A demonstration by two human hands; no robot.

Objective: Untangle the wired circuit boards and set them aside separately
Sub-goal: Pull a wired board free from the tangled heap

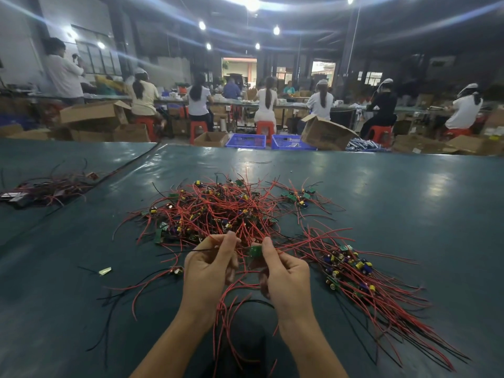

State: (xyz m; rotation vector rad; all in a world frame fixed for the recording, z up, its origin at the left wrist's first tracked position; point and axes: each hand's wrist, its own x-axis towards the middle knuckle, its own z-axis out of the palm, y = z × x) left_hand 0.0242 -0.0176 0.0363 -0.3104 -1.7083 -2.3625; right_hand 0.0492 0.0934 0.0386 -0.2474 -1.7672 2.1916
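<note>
A tangled heap of small green circuit boards with red and black wires (218,211) lies on the dark green table (409,192) in front of me. My left hand (210,266) pinches red and black wires at the heap's near edge. My right hand (283,271) pinches a small green board (255,251) whose wires run into the heap and hang down between my wrists. To the right, a row of sorted boards (351,271) lies side by side, their wires trailing toward the near right.
A few boards (298,196) lie loose at the heap's far right. Another bundle of wires (51,186) sits far left. A scrap of pale tape (105,271) lies near left. Beyond the table's far edge are blue crates (245,140), cardboard boxes and seated workers.
</note>
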